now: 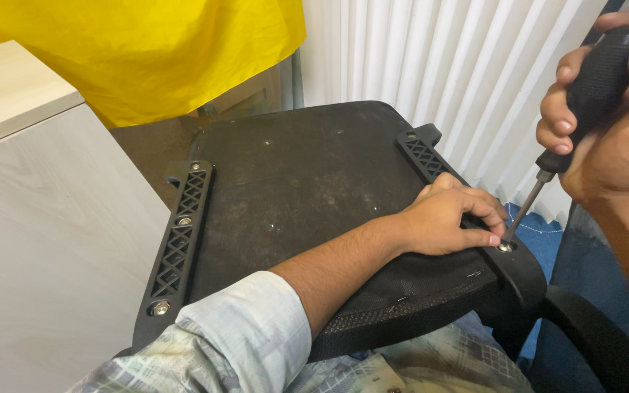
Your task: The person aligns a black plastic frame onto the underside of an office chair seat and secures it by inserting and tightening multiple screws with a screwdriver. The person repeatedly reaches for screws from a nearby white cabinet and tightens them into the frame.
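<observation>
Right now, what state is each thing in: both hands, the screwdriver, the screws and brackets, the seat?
Right hand: closed round the screwdriver's black handle.
Left hand: resting on the right bracket, fingertips by the screw.
Screwdriver: tilted, tip on the right bracket's screw.
Seat base: upside down, dusty.
Left bracket: lying along the seat base, screws in place.
Right bracket: partly hidden by the left hand.

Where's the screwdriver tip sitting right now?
In the head view, the screwdriver is at the right, gripped by the right hand. Its tip sits on a screw in the right-side bracket of the upturned seat base, beside the left hand fingertips.
</observation>
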